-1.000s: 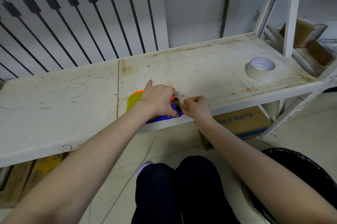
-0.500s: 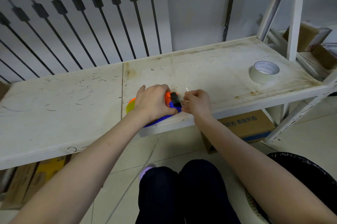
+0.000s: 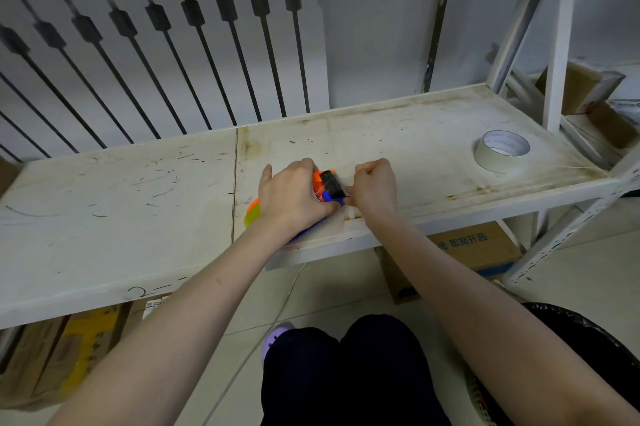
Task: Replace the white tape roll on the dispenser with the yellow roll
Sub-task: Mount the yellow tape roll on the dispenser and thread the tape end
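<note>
An orange and blue tape dispenser (image 3: 329,185) lies on the white shelf (image 3: 138,204) near its front edge. My left hand (image 3: 294,195) is closed over its body and hides most of it. A yellow roll (image 3: 252,214) sits in the dispenser and peeks out left of my wrist. My right hand (image 3: 374,185) is a fist right beside the dispenser's black front end, its fingers pinched there; what it pinches is too small to tell. The white tape roll (image 3: 500,150) lies flat on the shelf, far to the right, apart from both hands.
A white upright post (image 3: 557,44) stands behind the white roll. Cardboard boxes (image 3: 474,249) sit on the floor under the shelf, with more at left. A black-lined bin (image 3: 595,349) is at lower right. My knees (image 3: 346,373) are below the shelf edge.
Both hands and the dispenser have shifted slightly away from the shelf's front edge. The dispenser's black front end now shows more between the hands.
</note>
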